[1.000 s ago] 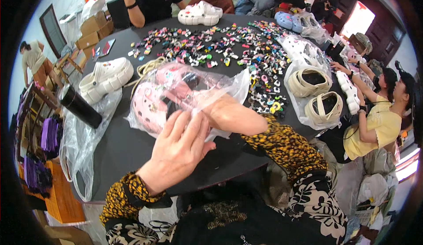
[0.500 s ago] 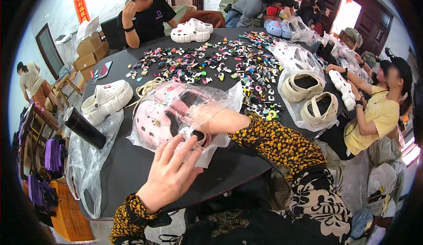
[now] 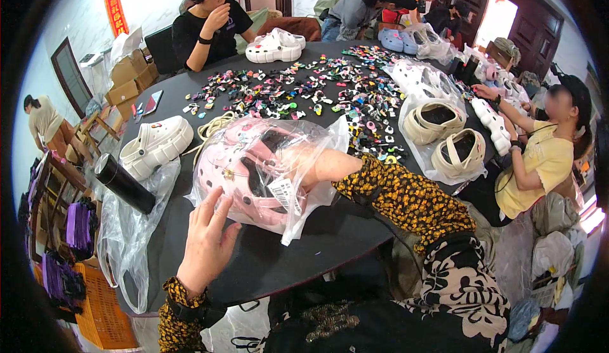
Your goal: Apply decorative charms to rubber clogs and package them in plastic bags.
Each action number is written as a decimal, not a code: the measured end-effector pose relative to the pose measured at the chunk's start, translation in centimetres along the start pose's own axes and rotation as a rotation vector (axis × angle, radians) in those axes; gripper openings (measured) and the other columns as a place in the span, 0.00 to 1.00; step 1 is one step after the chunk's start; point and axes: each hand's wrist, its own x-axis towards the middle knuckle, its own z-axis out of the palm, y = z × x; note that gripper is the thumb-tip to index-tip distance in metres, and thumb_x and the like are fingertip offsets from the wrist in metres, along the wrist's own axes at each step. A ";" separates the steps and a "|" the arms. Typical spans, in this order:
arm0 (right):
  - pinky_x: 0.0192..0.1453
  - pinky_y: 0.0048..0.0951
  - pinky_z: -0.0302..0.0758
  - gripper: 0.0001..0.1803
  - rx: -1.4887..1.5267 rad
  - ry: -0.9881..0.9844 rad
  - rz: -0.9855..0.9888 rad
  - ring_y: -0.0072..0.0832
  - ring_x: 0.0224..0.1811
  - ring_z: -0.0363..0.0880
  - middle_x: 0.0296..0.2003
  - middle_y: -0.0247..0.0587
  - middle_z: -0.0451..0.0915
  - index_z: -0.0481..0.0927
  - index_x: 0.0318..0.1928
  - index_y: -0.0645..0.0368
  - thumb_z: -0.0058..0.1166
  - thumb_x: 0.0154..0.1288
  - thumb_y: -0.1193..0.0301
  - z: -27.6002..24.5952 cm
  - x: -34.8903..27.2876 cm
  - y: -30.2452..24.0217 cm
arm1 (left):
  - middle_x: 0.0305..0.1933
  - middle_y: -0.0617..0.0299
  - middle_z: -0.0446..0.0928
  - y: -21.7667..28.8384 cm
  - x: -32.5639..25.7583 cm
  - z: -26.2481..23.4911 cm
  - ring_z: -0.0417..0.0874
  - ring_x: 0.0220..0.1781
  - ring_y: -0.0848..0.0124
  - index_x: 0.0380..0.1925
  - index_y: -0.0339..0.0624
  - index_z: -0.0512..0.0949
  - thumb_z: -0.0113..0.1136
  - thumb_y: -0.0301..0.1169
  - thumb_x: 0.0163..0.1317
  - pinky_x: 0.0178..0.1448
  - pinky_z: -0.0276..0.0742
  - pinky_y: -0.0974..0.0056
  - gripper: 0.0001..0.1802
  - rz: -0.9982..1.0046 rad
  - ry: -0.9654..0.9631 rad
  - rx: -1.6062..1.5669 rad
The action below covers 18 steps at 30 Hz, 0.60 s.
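Observation:
A clear plastic bag point(image 3: 317, 140) lies on the round black table point(image 3: 317, 245) in front of me, with pink clogs point(image 3: 231, 169) inside. My right hand point(image 3: 304, 166) reaches into the bag's open side, among the clogs; its fingers are veiled by the plastic, so what they grip is unclear. My left hand point(image 3: 206, 242) rests with fingers spread against the near side of the bag, steadying it. A white tag point(image 3: 283, 194) hangs inside the bag near the front.
A white clog point(image 3: 155, 145) and a black cylinder bottle point(image 3: 124, 183) lie left, over an empty plastic bag point(image 3: 130, 239). Several small colourful charms point(image 3: 311, 90) cover the table's middle. Beige clogs point(image 3: 447, 137) sit right. Other people sit around the far and right sides.
My left hand has slid from on top of the bag down to its near left side. My right hand has gone deeper into the bag.

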 end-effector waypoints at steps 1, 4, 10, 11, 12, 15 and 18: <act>0.37 0.43 0.76 0.18 -0.015 0.005 -0.018 0.47 0.34 0.80 0.33 0.55 0.81 0.79 0.39 0.62 0.59 0.50 0.63 0.3 0.1 0.4 | 0.63 0.46 0.67 -0.3 -0.1 0.2 0.70 0.58 0.47 0.57 0.37 0.70 0.64 0.25 0.52 0.61 0.66 0.52 0.29 -0.016 0.011 0.021; 0.36 0.43 0.76 0.18 -0.059 0.010 -0.082 0.47 0.34 0.80 0.33 0.55 0.81 0.80 0.39 0.62 0.59 0.50 0.63 1.0 0.4 1.6 | 0.63 0.45 0.66 -0.9 -0.5 0.6 0.70 0.59 0.47 0.57 0.37 0.70 0.63 0.24 0.53 0.61 0.66 0.51 0.29 -0.045 0.024 0.038; 0.37 0.41 0.77 0.12 0.077 0.105 -0.081 0.44 0.34 0.81 0.32 0.53 0.81 0.81 0.38 0.61 0.54 0.53 0.70 0.4 0.3 1.5 | 0.63 0.45 0.66 -2.4 -1.1 0.4 0.70 0.60 0.48 0.57 0.37 0.70 0.63 0.26 0.55 0.62 0.66 0.52 0.28 -0.105 0.015 0.059; 0.40 0.41 0.77 0.12 0.104 0.011 0.025 0.44 0.36 0.81 0.34 0.54 0.81 0.80 0.39 0.61 0.51 0.57 0.68 -0.1 0.3 1.4 | 0.63 0.45 0.66 -2.8 -1.4 0.3 0.69 0.61 0.48 0.57 0.37 0.70 0.63 0.26 0.55 0.62 0.66 0.53 0.27 -0.126 0.018 0.053; 0.41 0.42 0.76 0.12 -0.033 0.271 -0.157 0.46 0.37 0.81 0.33 0.54 0.81 0.79 0.38 0.61 0.49 0.58 0.67 2.3 0.1 4.8 | 0.63 0.45 0.66 -2.9 -0.9 0.5 0.69 0.61 0.48 0.57 0.37 0.70 0.62 0.27 0.56 0.62 0.66 0.53 0.27 -0.121 0.025 0.036; 0.42 0.40 0.73 0.16 -0.037 0.183 -0.014 0.43 0.38 0.79 0.34 0.49 0.79 0.79 0.42 0.56 0.53 0.61 0.58 -1.1 -0.4 2.7 | 0.63 0.44 0.67 -4.7 -1.9 0.7 0.70 0.60 0.47 0.57 0.33 0.69 0.61 0.27 0.58 0.62 0.68 0.54 0.26 -0.176 0.062 0.007; 0.44 0.40 0.74 0.18 0.016 0.112 0.260 0.44 0.40 0.79 0.36 0.50 0.79 0.79 0.43 0.56 0.54 0.60 0.58 -3.6 -1.2 2.0 | 0.60 0.44 0.68 -5.8 -1.6 1.2 0.74 0.56 0.51 0.56 0.30 0.68 0.59 0.28 0.61 0.55 0.74 0.60 0.24 -0.206 0.131 -0.101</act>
